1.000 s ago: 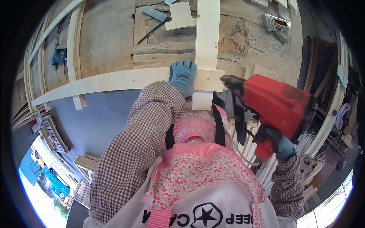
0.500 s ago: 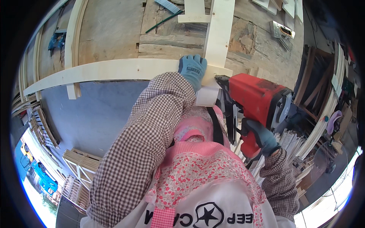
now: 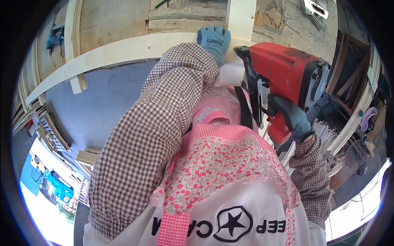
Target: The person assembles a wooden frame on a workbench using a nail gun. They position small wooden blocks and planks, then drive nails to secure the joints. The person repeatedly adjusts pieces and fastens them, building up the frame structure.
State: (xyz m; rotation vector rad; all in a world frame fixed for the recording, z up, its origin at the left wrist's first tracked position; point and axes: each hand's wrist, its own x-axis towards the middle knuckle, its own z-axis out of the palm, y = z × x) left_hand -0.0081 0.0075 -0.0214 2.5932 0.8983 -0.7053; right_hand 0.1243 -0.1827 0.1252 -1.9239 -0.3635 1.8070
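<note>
Head view: the gloved left hand (image 3: 214,41) presses flat on the pale wooden strips (image 3: 123,51) at their joint on the far workbench (image 3: 115,24). The right hand (image 3: 289,117) is closed around the red nail gun (image 3: 287,76), its nose at the joint.

Blue-gloved left hand (image 3: 214,41) pressed a pale cream wooden strip (image 3: 123,50); by the right hand's (image 3: 292,119) grey-blue fingers (image 3: 283,107), a red nail gun (image 3: 287,78); brown-checked sleeves (image 3: 160,135).
</note>
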